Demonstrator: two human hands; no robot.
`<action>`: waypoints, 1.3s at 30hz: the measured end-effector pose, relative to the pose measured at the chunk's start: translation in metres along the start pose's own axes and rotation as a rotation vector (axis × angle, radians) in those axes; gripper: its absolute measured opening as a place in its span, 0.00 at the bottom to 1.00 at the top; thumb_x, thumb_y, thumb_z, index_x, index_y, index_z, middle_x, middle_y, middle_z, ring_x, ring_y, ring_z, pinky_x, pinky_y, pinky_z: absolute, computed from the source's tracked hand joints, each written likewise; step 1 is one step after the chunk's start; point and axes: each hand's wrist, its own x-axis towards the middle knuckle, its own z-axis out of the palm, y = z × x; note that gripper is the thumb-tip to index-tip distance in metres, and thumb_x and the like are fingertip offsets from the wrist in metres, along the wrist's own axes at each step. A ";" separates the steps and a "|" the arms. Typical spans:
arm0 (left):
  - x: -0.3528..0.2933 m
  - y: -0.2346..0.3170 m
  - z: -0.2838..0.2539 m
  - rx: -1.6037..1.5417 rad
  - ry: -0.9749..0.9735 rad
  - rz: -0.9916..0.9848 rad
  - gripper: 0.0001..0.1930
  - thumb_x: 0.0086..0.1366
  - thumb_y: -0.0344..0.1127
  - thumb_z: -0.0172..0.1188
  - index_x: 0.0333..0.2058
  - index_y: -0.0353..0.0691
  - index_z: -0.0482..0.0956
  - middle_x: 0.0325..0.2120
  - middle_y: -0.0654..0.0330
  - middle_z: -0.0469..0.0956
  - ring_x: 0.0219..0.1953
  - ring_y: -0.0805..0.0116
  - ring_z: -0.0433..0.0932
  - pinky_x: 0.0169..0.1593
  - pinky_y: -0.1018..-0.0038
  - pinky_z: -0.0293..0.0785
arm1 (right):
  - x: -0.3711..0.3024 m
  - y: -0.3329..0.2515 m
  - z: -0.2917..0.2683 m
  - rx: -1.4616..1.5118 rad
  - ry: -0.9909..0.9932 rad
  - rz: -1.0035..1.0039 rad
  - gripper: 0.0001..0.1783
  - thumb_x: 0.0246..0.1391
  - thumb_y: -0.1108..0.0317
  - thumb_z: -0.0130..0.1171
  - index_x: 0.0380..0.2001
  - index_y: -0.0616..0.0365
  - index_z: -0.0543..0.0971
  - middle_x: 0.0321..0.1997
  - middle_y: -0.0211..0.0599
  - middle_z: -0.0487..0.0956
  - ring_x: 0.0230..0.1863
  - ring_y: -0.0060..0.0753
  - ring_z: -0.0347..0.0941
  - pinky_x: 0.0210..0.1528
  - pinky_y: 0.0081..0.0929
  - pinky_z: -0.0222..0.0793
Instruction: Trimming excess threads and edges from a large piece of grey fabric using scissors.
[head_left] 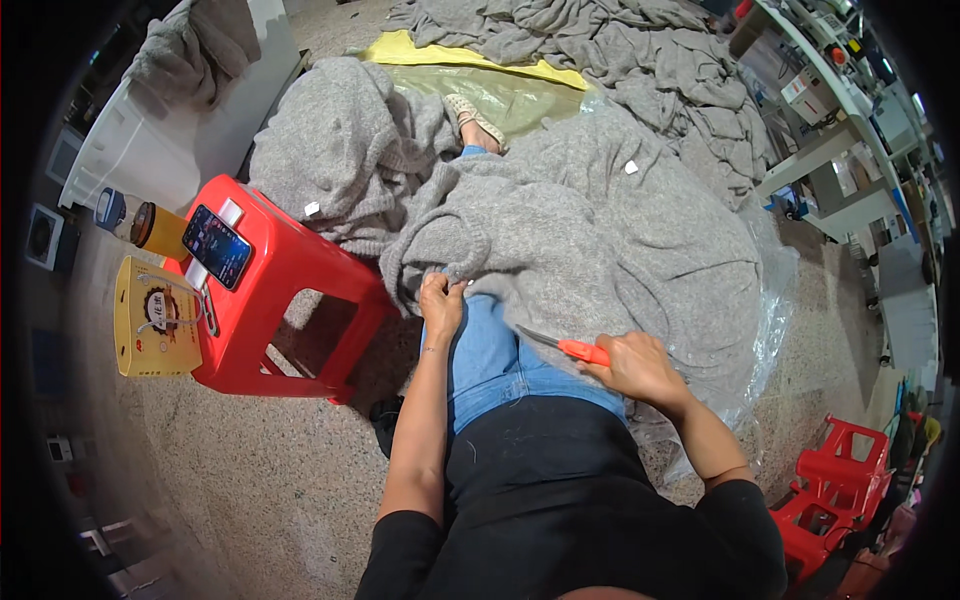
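Observation:
A large grey knitted fabric (590, 240) lies across my lap and spreads over the floor ahead. With fingers closed, my left hand (441, 303) pinches the near edge of the knit above my left thigh. My right hand (640, 366) grips a pair of orange-handled scissors (583, 351) over my right thigh. Their dark blades point left toward the knit's edge and the left hand, some way apart from it. Small white tags (631, 167) show on the knit. How far the scissor blades are parted cannot be made out.
At my left stands a red plastic stool (270, 270) bearing a phone (217, 246), with a yellow paper bag (157, 318) and an amber bottle (160, 230) beside it. A white bin (225, 95) is behind. More grey knits (690, 90) cover the far floor; a red stool (835, 480) stands right.

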 end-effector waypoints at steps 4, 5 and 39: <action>0.000 -0.002 -0.006 -0.107 0.002 -0.040 0.08 0.53 0.30 0.62 0.24 0.32 0.73 0.22 0.59 0.70 0.27 0.64 0.70 0.36 0.71 0.67 | -0.014 -0.007 -0.021 -0.002 -0.025 0.044 0.22 0.49 0.48 0.59 0.26 0.59 0.77 0.21 0.49 0.77 0.26 0.54 0.75 0.28 0.46 0.69; 0.001 0.006 -0.009 -0.375 0.063 -0.125 0.05 0.57 0.29 0.58 0.27 0.34 0.73 0.23 0.62 0.70 0.28 0.69 0.70 0.37 0.74 0.67 | -0.016 -0.008 -0.026 0.040 0.000 0.052 0.22 0.49 0.48 0.59 0.25 0.59 0.77 0.21 0.49 0.77 0.26 0.54 0.75 0.28 0.46 0.69; -0.007 0.011 -0.085 0.302 -0.479 -0.062 0.26 0.56 0.41 0.54 0.55 0.54 0.63 0.51 0.52 0.69 0.50 0.47 0.72 0.49 0.61 0.70 | -0.004 0.004 -0.017 0.536 0.489 0.187 0.17 0.51 0.63 0.60 0.40 0.63 0.77 0.19 0.46 0.73 0.20 0.33 0.68 0.26 0.30 0.64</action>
